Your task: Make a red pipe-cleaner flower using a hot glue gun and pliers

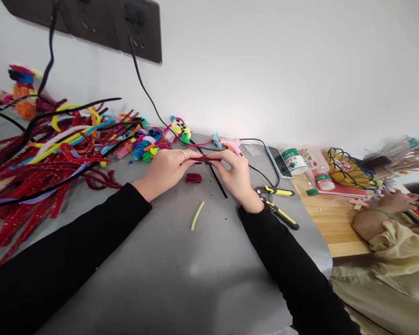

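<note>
Between my two hands a dark red pipe cleaner (pixel 206 159) is stretched level above the grey table. My left hand (pixel 170 168) pinches its left part between thumb and fingers. My right hand (pixel 235 177) pinches the right part, and an end sticks out past its fingers. Just below lies a small coiled red pipe cleaner roll (pixel 193 178). Nearer to me rests a short yellow-green pipe cleaner piece (pixel 197 216). A black pipe cleaner (pixel 218 180) lies partly behind my hands. Beside my right wrist are yellow-and-black wire cutters (pixel 281 214).
Many loose pipe cleaners (pixel 66 153) heap at the left. Small colourful figures (pixel 150 143) and a pink glue gun (pixel 232 145) stand by the wall. A phone (pixel 278 162), bottles (pixel 296 165) and a yellow basket (pixel 349 170) are at right, near a co-worker's hands (pixel 396 202). Black cables (pixel 143 86) hang down.
</note>
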Tool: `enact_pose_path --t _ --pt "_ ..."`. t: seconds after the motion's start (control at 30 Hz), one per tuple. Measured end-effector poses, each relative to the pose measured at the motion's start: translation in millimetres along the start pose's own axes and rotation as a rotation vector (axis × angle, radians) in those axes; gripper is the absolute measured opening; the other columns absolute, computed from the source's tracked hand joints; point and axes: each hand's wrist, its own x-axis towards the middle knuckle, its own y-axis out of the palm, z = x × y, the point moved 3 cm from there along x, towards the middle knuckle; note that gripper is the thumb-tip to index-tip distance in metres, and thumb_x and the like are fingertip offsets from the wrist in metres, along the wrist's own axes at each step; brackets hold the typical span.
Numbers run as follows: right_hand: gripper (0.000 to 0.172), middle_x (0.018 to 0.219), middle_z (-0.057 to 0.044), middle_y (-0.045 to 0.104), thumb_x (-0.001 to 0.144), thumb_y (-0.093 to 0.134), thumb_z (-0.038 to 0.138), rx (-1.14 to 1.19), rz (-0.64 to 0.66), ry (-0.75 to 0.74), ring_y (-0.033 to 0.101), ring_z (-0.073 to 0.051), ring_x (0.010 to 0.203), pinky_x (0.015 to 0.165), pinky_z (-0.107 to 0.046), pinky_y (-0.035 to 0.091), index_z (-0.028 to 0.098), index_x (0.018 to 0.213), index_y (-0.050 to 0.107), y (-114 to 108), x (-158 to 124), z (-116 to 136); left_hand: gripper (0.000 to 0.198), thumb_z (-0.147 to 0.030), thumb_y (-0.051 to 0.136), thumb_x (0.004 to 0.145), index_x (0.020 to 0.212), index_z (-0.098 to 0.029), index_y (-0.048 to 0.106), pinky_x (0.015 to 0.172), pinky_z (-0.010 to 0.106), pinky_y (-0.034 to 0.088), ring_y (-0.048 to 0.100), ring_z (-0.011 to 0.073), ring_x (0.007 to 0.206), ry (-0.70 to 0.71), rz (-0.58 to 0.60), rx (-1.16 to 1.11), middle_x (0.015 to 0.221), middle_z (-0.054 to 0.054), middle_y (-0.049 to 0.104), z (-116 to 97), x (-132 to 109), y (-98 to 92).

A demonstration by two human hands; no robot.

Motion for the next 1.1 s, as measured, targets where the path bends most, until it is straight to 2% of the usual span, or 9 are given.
enact_pose_path --t 0.23,0.37,0.47,0.7,0.9,1.1 --pt "0.014 0.099 -0.003 0.082 0.096 0.066 0.023 -0.015 0.071 0.008 0.074 -0.02 0.09 0.092 -0.038 0.059 0.024 0.102 0.078 1 2 -3 0.029 -0.021 0.057 0.094 0.106 -0.025 0.083 0.079 0.03 0.059 0.079 0.0229 0.09 -0.024 0.021 0.011 0.103 0.002 0.083 1 1 -0.9" --pt "0.018 0.109 -0.005 0.082 0.097 0.066 0.025 -0.01 0.06 -0.002 0.075 -0.021 0.097 0.097 -0.04 0.059 0.024 0.11 0.078 1 2 -6 0.028 -0.024 0.057 0.095 0.107 -0.025 0.083 0.076 0.03 0.058 0.079 0.0227 0.084 -0.058 -0.005 0.029 0.1 0.003 0.083 4 2 -1.9" --pt "0.018 0.108 -0.005 0.082 0.098 0.064 0.027 -0.01 0.063 -0.01 0.075 -0.021 0.097 0.1 -0.042 0.058 0.025 0.109 0.078 1 2 -8 0.027 -0.026 0.057 0.096 0.107 -0.026 0.082 0.076 0.031 0.057 0.078 0.0229 0.085 -0.068 -0.001 0.026 0.1 0.004 0.083 3 2 -2.8" --pt "0.017 0.1 -0.004 0.082 0.099 0.063 0.025 0.004 0.026 0.009 0.075 -0.019 0.087 0.086 -0.034 0.06 0.024 0.106 0.079 -2 1 -7 0.026 -0.027 0.06 0.097 0.113 -0.024 0.08 0.088 0.031 0.058 0.077 0.0219 0.093 -0.009 0.01 -0.023 0.112 0.005 0.081 -6 3 -4.3" --pt "0.018 0.097 -0.003 0.082 0.099 0.063 0.022 0.0 0.021 -0.006 0.075 -0.018 0.086 0.085 -0.032 0.06 0.024 0.103 0.08 -3 0 -5 0.027 -0.027 0.059 0.098 0.113 -0.022 0.081 0.088 0.03 0.059 0.077 0.0216 0.094 0.058 0.002 -0.069 0.109 0.005 0.082 -4 2 -3.6" --pt "0.016 0.104 -0.004 0.082 0.098 0.065 0.026 0.016 0.066 0.01 0.075 -0.019 0.093 0.09 -0.036 0.06 0.024 0.107 0.079 0 1 -7 0.028 -0.028 0.056 0.099 0.108 -0.023 0.082 0.091 0.031 0.058 0.077 0.0224 0.098 0.003 0.0 -0.047 0.108 0.005 0.082 -5 3 -5.8"
